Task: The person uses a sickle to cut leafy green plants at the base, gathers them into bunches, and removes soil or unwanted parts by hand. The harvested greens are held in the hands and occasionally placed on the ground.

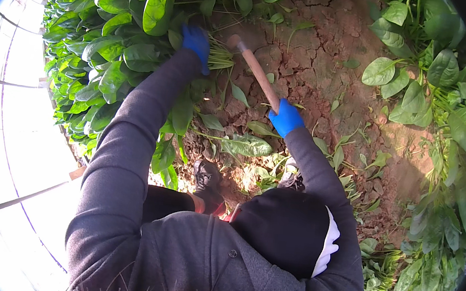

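Note:
My left hand point(197, 47), in a blue glove, is closed around the stems of spinach plants point(220, 54) at the edge of the dense leafy bed; the leaves hide part of its fingers. The blue-gloved right hand point(287, 116) grips the lower end of a wooden-handled tool point(261, 78). Its handle slants up and left toward the stems. A short metal neck and a brownish end show near the stems, but the blade's shape cannot be made out. Loose spinach leaves point(250, 145) lie on the soil just below and between the hands.
Cracked brown soil point(332, 49) runs between the standing spinach bed point(97, 54) at left and more spinach point(446, 104) at right. Bundled-looking spinach with stems point(385, 281) lies at lower right. My shoes point(206, 174) are on the soil. A bright sheeted wall with curved ribs stands far left.

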A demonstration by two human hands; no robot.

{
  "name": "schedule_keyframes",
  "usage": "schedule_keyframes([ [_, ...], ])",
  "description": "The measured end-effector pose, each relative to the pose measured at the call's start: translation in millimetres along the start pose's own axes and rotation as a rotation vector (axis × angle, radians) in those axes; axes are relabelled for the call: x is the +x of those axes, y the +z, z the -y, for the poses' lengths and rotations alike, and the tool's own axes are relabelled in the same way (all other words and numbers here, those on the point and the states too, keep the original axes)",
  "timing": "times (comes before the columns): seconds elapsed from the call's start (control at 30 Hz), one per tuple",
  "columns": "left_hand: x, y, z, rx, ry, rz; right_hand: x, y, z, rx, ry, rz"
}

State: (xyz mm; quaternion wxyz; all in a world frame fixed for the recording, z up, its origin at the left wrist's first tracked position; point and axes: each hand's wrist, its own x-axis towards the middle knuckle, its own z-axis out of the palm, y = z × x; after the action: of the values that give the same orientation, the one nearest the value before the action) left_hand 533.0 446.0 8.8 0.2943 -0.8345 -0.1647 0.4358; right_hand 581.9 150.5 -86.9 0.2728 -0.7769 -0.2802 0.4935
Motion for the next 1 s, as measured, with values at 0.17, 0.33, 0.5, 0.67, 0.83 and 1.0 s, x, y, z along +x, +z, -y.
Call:
schedule_keyframes([
  [0.17, 2, 12, 0, -0.038, 0.032, -0.062, -2, -9, 4, -0.006, 0.001, 0.013],
  [0.33, 8, 17, 0, 0.022, 0.028, -0.065, 19, -29, 17, -0.180, -0.078, -0.033],
  [0.5, 7, 13, 2, 0.001, 0.057, -0.042, 23, -42, 11, -0.234, -0.097, 0.006],
  [0.67, 5, 11, 0, -0.006, 0.062, -0.046, 12, -38, -3, -0.207, -0.052, 0.057],
  [0.83, 7, 14, 6, 0.004, 0.049, -0.038, -2, -39, -16, -0.137, -0.102, 0.017],
  [1.0, 15, 15, 16, -0.022, 0.066, -0.018, -33, -43, -40, -0.182, 0.012, 0.056],
])
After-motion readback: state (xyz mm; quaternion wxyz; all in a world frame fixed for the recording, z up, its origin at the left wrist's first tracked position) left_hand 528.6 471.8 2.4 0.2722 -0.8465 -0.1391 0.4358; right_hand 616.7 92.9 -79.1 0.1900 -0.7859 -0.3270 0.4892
